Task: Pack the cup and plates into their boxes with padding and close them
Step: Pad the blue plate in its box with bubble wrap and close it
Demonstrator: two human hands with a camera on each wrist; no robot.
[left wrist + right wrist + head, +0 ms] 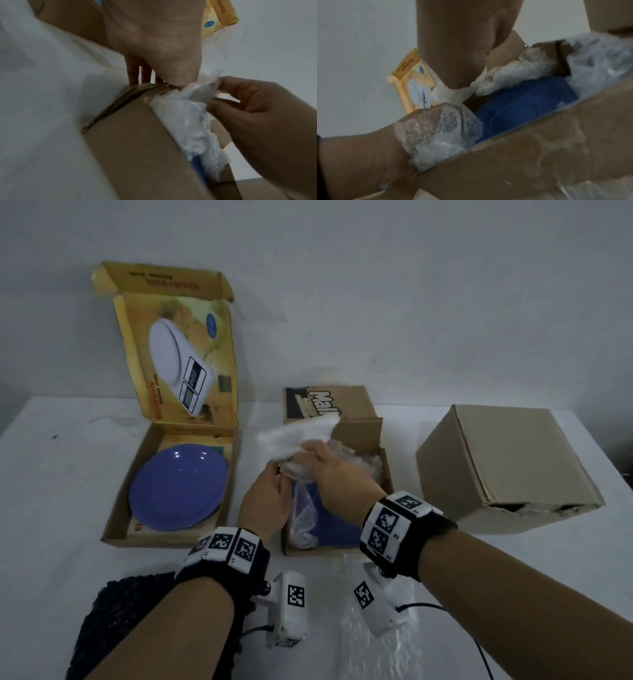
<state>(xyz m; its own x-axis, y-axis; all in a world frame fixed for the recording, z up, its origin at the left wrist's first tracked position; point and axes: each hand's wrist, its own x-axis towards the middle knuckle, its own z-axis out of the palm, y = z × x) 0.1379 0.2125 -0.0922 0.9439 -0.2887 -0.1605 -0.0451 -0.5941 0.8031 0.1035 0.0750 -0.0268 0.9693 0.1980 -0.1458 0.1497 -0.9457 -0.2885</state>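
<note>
Left hand (pixel 265 501) and right hand (pixel 337 470) both pinch bubble wrap (pixel 296 436) over the middle cardboard box (pixel 318 544); blue plate (pixel 337 529) inside.

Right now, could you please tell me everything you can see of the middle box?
The middle box is plain brown cardboard, open, with its printed lid flap standing up at the back. It sits on the white table between the yellow box and the closed box. Inside lie a blue plate and bubble wrap. Both hands, left and right, hold wrap over it.
</note>
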